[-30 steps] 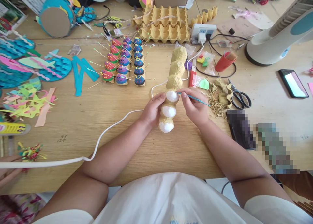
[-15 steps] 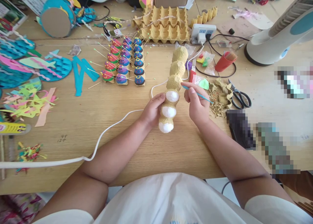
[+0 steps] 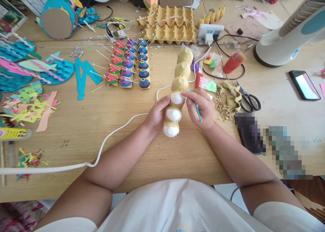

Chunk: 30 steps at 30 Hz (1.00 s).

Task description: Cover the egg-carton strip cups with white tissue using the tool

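Observation:
My left hand (image 3: 157,115) holds a strip of yellowish egg carton (image 3: 180,84) by its left side, thumb along the edge. The strip has a row of rounded bumps; the three nearest me carry smooth white patches, perhaps soft clay. At the upper white patch (image 3: 177,98), the index fingertip of my right hand (image 3: 203,109) touches or nearly touches the right rim. A thin blue stick-like tool (image 3: 197,111) is tucked in that same hand, its lower end pointing down toward the table. My right palm and some fingers are hidden.
Painted carton caterpillars (image 3: 127,63) with pin feelers stand in rows at back left. Behind are egg trays (image 3: 170,34) and a power strip (image 3: 210,32). Scissors (image 3: 250,98), carton scraps (image 3: 224,100) and a phone (image 3: 304,85) lie right. A white cable (image 3: 109,137) crosses left.
My right hand has shifted down and slightly left, its index fingertip going from the bare bump to the upper white patch. The blue tool has swung steeper. The strip moved slightly left.

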Each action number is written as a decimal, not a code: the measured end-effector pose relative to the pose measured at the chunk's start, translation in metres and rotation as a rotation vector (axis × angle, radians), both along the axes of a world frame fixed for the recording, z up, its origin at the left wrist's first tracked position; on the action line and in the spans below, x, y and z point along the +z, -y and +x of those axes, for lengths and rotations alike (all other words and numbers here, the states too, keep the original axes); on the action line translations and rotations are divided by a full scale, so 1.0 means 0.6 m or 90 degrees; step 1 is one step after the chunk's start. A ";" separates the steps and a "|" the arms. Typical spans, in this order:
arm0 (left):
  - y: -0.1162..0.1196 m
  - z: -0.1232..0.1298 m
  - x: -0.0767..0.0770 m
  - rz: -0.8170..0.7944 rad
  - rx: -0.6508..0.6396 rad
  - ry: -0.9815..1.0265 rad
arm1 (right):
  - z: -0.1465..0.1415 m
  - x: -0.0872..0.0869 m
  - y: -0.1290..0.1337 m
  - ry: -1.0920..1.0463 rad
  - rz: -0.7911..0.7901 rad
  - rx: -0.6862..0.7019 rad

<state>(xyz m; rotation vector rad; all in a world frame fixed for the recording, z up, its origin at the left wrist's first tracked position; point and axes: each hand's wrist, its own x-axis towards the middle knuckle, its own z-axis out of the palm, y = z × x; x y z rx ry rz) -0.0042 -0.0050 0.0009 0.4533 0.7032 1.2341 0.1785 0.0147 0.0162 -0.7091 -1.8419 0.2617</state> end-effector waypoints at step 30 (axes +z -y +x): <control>0.000 -0.003 0.003 -0.011 -0.005 -0.044 | -0.005 0.002 -0.001 0.008 -0.140 -0.011</control>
